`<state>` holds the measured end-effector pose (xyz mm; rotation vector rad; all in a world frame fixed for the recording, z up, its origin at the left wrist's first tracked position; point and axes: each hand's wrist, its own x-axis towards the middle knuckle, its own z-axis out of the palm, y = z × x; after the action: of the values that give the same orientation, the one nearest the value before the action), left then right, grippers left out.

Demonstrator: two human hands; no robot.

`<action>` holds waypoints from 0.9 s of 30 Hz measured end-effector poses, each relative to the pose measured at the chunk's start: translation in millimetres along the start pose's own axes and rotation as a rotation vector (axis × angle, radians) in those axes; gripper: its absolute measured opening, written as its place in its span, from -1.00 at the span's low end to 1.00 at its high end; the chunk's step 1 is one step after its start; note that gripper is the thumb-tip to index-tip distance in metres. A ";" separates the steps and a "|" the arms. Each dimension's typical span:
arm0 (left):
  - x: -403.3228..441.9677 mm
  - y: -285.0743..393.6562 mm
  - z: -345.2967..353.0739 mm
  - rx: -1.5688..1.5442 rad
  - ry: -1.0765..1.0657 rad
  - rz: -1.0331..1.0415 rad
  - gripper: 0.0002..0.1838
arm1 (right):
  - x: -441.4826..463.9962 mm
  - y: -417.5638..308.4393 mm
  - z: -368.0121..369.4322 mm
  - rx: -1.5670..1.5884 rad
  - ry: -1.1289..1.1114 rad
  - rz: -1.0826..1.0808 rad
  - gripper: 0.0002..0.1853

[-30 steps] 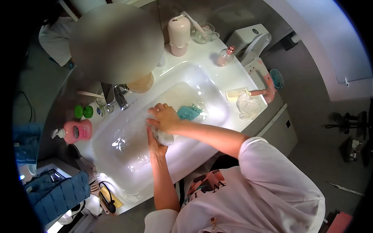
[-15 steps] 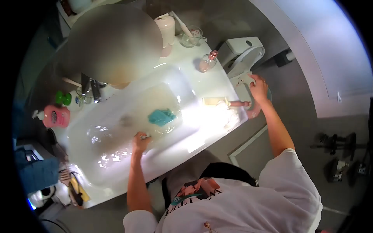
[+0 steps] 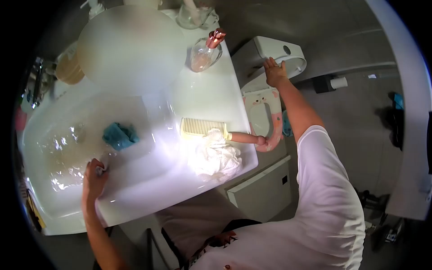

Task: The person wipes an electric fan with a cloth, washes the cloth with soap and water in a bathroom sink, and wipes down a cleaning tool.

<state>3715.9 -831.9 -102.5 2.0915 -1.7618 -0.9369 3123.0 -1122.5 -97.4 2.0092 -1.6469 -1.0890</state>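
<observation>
L hand [image 3: 94,181]: curled tight round a small pale item [image 3: 101,169]; looks soft & wet, mostly hidden by fingers, so we can't tell exact shape.
Pale item: in that fist, low over near side of basin, by the water.
R hand [image 3: 275,73]: fingers straight, fairly close tog., nothing seen in grip; at the raised toilet lid [image 3: 303,64], smooth white w/ rounded rim. We can't tell if it's touching.
Basin [image 3: 135,211]: glossy white, long, rounded corners; cloudy water w/ sharp glints.
Teal cloth [image 3: 120,136]: soaked, bunched, in basin beyond L hand.
Comb [image 3: 203,127]: cream, straight teeth, tan rounded handle, flat on R end of counter.
White cloth [image 3: 217,158]: crumpled, finely textured, up against comb.
Bottle [image 3: 200,59]: clear glass, rounded, pinkish contents, shiny copper-toned cap.
Toilet seat [image 3: 276,128]: pink & white covering, curved, animal-face print.
</observation>
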 end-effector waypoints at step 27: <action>1.3 35.7 -0.6 -0.033 -0.046 -0.180 -0.76 | -198.8 -181.0 275.2 0.685 -0.567 0.407 -0.39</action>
<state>3688.3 -841.7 -82.1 2.2536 -1.5879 -1.0615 3040.0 -827.0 -329.2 1.6204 -2.8890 -1.0865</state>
